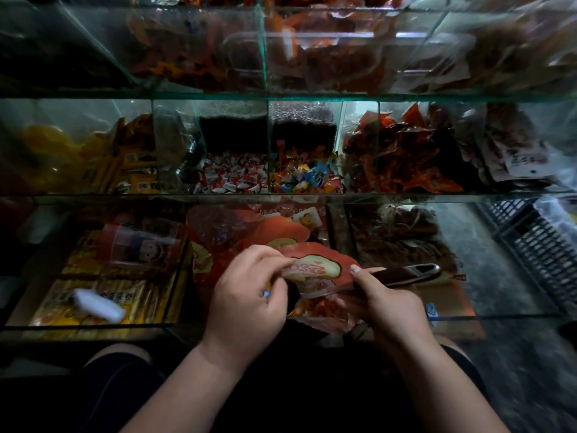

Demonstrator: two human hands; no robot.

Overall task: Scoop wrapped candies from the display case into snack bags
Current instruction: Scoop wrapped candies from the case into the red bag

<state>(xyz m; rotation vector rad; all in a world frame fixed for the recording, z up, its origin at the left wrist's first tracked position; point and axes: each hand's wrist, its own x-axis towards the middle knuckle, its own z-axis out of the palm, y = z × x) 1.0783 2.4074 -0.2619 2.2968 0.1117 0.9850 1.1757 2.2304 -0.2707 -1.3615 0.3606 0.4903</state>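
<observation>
- Wrapped candies (232,179) lie in the display case (281,197), in the middle tier beyond and above both hands. A second, mixed-colour lot (304,179) sits just right of them behind a glass divider. Both are well apart from the grip, so a scoop has to travel out to them and back.
- The snack bag (315,269), red with a pale label, is held between the two hands, close to the person's body and below the candy bins.
- The left hand (249,292) pinches the bag's upper left edge between thumb and curled fingers. This looks meant to pull one side of the mouth away from the other.
- The right hand (385,303) has its fingers curled round the near end of the scoop (406,272), thumb on top. It appears to trap the bag's right edge against the handle, though this is not certain.
- The scoop's handle points away to the right of that grip. Its bowl is hidden, probably behind or inside the bag.
- Orange wrappers show low in the bag, just between the two grips, which suggests it is partly filled.
- More red bags (243,226) lie just beyond the hands, likely kept within easy reach for the next fill.
</observation>
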